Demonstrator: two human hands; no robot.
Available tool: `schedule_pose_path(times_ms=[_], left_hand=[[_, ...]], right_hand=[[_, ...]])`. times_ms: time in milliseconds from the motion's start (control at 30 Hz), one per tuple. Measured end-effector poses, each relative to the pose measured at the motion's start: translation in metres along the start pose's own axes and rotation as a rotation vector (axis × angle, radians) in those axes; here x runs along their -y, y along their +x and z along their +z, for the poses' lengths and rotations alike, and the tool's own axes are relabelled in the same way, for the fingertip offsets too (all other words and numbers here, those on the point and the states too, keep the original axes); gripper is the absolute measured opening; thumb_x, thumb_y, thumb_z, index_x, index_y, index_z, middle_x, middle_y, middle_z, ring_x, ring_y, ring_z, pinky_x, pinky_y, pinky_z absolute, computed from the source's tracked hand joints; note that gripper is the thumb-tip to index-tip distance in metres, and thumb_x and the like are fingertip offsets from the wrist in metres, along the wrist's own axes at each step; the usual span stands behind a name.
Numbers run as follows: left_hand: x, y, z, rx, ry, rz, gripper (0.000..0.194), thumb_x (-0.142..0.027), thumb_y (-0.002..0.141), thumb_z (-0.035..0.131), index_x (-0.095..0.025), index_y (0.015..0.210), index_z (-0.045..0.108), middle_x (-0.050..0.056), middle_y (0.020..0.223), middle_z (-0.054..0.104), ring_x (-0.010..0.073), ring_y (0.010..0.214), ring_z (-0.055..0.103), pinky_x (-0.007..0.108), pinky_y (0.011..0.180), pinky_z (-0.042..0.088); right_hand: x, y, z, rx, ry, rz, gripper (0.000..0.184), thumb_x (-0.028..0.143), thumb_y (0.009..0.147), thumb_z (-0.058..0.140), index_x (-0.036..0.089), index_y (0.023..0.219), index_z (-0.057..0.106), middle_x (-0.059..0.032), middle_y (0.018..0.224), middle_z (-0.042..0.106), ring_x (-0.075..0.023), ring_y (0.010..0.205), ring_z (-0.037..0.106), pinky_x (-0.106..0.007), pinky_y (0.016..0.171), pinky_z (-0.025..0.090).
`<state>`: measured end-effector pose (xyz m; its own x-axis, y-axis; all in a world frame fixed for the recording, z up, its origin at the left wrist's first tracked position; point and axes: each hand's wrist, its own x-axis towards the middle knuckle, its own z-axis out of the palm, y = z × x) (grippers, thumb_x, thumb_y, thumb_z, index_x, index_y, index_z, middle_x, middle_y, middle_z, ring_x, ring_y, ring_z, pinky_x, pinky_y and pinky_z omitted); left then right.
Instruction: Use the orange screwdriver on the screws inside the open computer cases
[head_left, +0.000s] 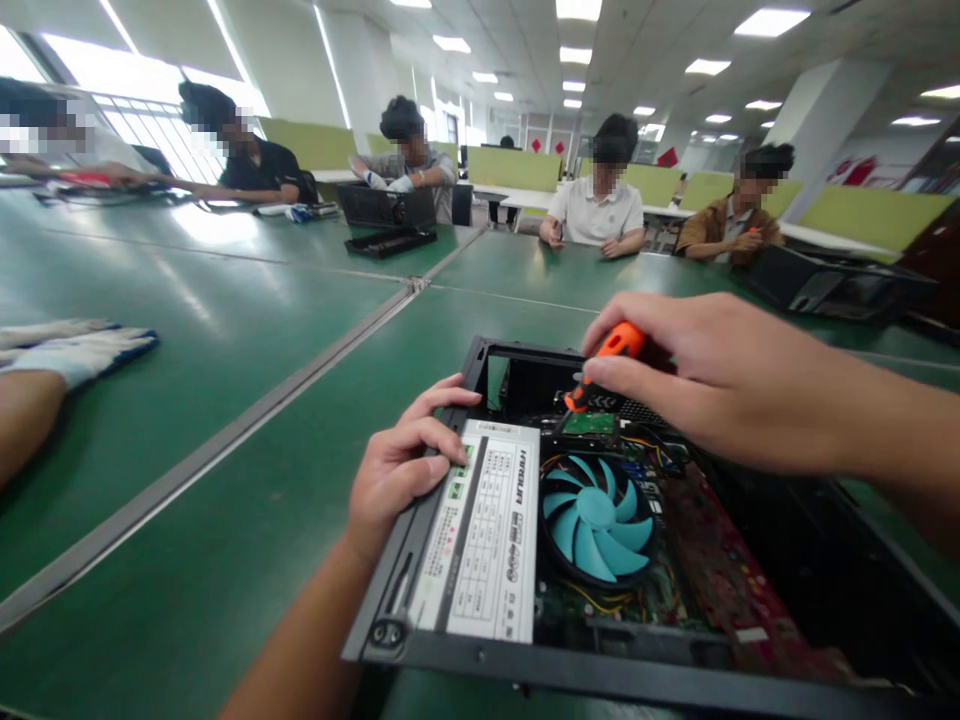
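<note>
An opened black computer case [442, 655] lies on the green table in front of me. My right hand [697, 380] grips an orange and black screwdriver [621, 343], its shaft pointing down into the case near a small green circuit board [592, 423]. My left hand [409, 460] rests on the case's left edge, fingers bent over the rim and touching the white-labelled power supply [484, 540]. Beside the power supply sits a cooling fan [598, 510] with turquoise blades. A red circuit board [727, 570] stands to the fan's right. The screwdriver's tip is hard to make out.
A gloved hand [75, 350] of another person lies on the table [225, 400] at left. Several people sit across the table. One works at a black case [386, 205]; another black case [832, 275] stands at the right. A grey seam strip [300, 375] crosses the tabletop.
</note>
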<state>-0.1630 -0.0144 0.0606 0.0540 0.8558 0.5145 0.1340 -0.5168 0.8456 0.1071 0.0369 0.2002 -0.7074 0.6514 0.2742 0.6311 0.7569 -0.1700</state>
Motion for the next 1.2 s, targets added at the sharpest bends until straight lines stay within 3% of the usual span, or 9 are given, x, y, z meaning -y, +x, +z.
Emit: schedule_pose_path(times_ms=[167,367,500,700,833,900,1000,1067,1200], left_hand=[[0.001,0.002,-0.003,0.024,0.022,0.004,0.01,-0.025,0.071,0.062,-0.022,0.065,0.069,0.005,0.122,0.068,0.0371,0.138,0.037,0.056,0.117,0.024],[0.002,0.001,-0.005,0.028,0.042,-0.007,0.012,-0.03,0.073,0.063,-0.022,0.065,0.068,0.006,0.123,0.067,0.0376,0.137,0.038,0.057,0.116,0.024],[0.002,0.001,-0.006,0.036,0.04,-0.007,0.013,-0.03,0.073,0.063,-0.021,0.065,0.068,0.006,0.123,0.066,0.038,0.137,0.038,0.058,0.116,0.024],[0.001,0.002,-0.006,0.036,0.041,0.003,0.012,-0.028,0.073,0.063,-0.022,0.065,0.069,0.005,0.123,0.067,0.0378,0.138,0.038,0.058,0.116,0.023],[0.002,0.002,-0.006,0.034,0.053,-0.007,0.013,-0.03,0.073,0.063,-0.021,0.065,0.068,0.006,0.123,0.067,0.0384,0.137,0.038,0.058,0.116,0.025],[0.003,0.002,-0.006,0.033,0.052,-0.005,0.012,-0.03,0.072,0.063,-0.021,0.065,0.069,0.006,0.123,0.067,0.0383,0.137,0.038,0.058,0.116,0.025],[0.002,0.003,-0.006,0.02,0.044,-0.004,0.012,-0.029,0.071,0.064,-0.021,0.064,0.069,0.007,0.122,0.068,0.0388,0.137,0.039,0.059,0.116,0.024],[0.002,0.004,-0.005,0.018,0.049,-0.008,0.012,-0.029,0.07,0.065,-0.021,0.063,0.069,0.007,0.121,0.068,0.0393,0.137,0.039,0.059,0.115,0.024],[0.002,0.004,-0.008,0.027,0.06,0.0,0.013,-0.032,0.071,0.065,-0.021,0.067,0.071,0.007,0.122,0.067,0.0404,0.138,0.037,0.062,0.115,0.023]], right_hand=[[0.004,0.02,0.032,0.204,0.009,0.041,0.021,0.037,0.097,0.049,0.019,0.1,0.06,-0.0074,0.095,0.069,-0.0222,0.084,0.062,-0.031,0.07,0.04],[0.001,0.022,0.061,0.327,0.003,0.01,0.023,0.035,0.099,0.042,0.017,0.096,0.057,-0.0098,0.09,0.069,-0.0238,0.08,0.062,-0.032,0.064,0.039],[-0.004,0.019,0.069,0.325,-0.002,-0.044,0.03,0.035,0.102,0.035,0.017,0.096,0.058,-0.0098,0.09,0.069,-0.0237,0.081,0.063,-0.032,0.066,0.039],[-0.013,0.024,0.072,0.238,0.03,0.008,0.037,0.047,0.097,0.048,0.018,0.082,0.064,-0.0071,0.083,0.07,-0.0217,0.075,0.062,-0.031,0.066,0.04],[-0.012,0.023,0.072,0.287,0.152,-0.044,0.018,0.026,0.095,0.052,0.017,0.104,0.066,-0.008,0.104,0.071,-0.0214,0.093,0.064,-0.031,0.081,0.044],[-0.009,0.02,0.072,0.294,0.188,-0.054,0.028,0.018,0.093,0.052,0.017,0.12,0.06,-0.0091,0.117,0.068,-0.0224,0.105,0.062,-0.032,0.09,0.043],[-0.005,0.015,0.064,0.26,0.205,0.0,0.036,0.017,0.092,0.054,0.017,0.128,0.053,-0.0106,0.12,0.066,-0.0245,0.108,0.061,-0.035,0.093,0.044],[-0.005,0.011,0.045,0.172,0.211,0.034,0.035,0.02,0.094,0.053,0.015,0.129,0.05,-0.011,0.118,0.065,-0.0243,0.105,0.062,-0.035,0.091,0.045],[-0.014,-0.025,-0.022,-0.297,0.192,0.202,0.033,0.025,0.097,0.046,0.018,0.129,0.046,-0.0102,0.114,0.061,-0.0242,0.1,0.062,-0.04,0.09,0.048]])
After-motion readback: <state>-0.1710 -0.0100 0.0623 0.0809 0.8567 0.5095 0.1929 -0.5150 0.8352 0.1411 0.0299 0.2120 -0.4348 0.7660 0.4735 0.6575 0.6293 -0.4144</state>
